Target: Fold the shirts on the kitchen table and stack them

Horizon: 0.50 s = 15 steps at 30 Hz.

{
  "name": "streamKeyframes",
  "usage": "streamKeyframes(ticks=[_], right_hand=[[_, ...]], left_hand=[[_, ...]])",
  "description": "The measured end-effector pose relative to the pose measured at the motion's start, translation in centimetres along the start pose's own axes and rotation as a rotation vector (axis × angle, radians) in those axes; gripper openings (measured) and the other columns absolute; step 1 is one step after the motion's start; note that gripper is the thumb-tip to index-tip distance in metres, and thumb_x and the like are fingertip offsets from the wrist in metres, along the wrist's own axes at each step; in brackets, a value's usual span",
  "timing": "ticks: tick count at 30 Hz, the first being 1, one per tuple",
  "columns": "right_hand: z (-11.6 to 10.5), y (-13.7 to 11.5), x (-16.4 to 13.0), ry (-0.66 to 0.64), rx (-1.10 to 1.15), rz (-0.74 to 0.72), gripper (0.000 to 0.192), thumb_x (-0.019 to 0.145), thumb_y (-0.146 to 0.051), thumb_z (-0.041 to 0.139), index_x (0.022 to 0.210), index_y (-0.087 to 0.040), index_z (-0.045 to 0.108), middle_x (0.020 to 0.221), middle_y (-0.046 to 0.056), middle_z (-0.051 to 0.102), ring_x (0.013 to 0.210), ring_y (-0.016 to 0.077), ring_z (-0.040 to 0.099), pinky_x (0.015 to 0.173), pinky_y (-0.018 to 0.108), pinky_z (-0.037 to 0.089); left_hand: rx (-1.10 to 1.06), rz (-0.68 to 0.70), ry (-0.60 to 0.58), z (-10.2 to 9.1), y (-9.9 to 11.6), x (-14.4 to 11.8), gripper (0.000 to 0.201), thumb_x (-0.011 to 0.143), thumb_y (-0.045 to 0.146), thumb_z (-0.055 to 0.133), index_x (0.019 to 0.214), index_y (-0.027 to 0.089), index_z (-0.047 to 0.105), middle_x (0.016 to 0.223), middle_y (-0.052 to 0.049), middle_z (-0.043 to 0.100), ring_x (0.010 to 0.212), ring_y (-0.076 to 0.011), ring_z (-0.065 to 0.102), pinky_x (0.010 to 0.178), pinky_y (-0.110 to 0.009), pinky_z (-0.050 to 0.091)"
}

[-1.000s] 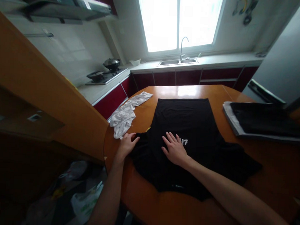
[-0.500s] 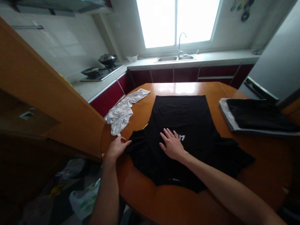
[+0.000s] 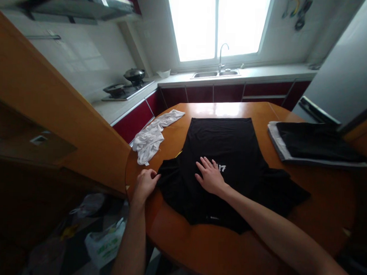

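Observation:
A black T-shirt (image 3: 222, 141) with a small white print lies spread on the wooden table (image 3: 197, 250), its collar toward me and its hem toward the window. My left hand (image 3: 146, 183) pinches the end of the left sleeve between thumb and fingers. On the chest of the shirt my right hand (image 3: 210, 176) rests flat, fingers spread, partly covering the print. The right sleeve lies out to the side, partly behind my right forearm.
A crumpled white cloth (image 3: 150, 138) lies at the table's left edge. Folded black and grey garments (image 3: 315, 142) are stacked at the right. Plastic bags (image 3: 106, 243) sit on the floor at lower left. Beyond are a sink (image 3: 205, 74) and a stove (image 3: 127, 91).
My left hand has shifted very slightly right, still at the sleeve end. My right hand stays in place on the shirt. The camera view has tilted a little.

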State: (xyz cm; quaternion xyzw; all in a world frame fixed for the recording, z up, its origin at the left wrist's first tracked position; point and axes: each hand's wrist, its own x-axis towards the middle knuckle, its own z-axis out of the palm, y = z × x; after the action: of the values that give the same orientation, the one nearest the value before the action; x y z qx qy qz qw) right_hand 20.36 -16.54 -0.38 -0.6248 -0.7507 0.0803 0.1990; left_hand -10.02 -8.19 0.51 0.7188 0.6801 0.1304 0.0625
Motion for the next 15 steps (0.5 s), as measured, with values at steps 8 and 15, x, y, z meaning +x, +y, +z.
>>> streamKeyframes(ticks=[8,15], right_hand=[[-0.1,0.0,0.1,-0.011,-0.006,0.005,0.057,0.099,-0.044,0.045,0.149,-0.018,0.047,0.162,0.013,0.033,0.152,0.026,0.023,0.123,0.049,0.014],[-0.2,-0.1,0.0,0.001,0.005,-0.001,0.056,0.1,-0.044,0.045,0.149,-0.017,0.048,0.161,0.014,0.034,0.152,0.0263,0.024,0.122,0.05,0.014]], left_hand=[[-0.421,-0.014,0.054,-0.5,1.2,0.2,0.016,0.077,0.034,0.064,0.084,0.02,0.061,0.085,-0.006,0.071,0.082,-0.0232,0.069,0.079,-0.033,0.053],[-0.64,-0.044,0.136,-2.1,2.7,-0.3,0.041,0.076,0.032,0.069,0.114,0.016,0.067,0.114,-0.011,0.073,0.105,-0.0267,0.07,0.093,-0.038,0.055]])
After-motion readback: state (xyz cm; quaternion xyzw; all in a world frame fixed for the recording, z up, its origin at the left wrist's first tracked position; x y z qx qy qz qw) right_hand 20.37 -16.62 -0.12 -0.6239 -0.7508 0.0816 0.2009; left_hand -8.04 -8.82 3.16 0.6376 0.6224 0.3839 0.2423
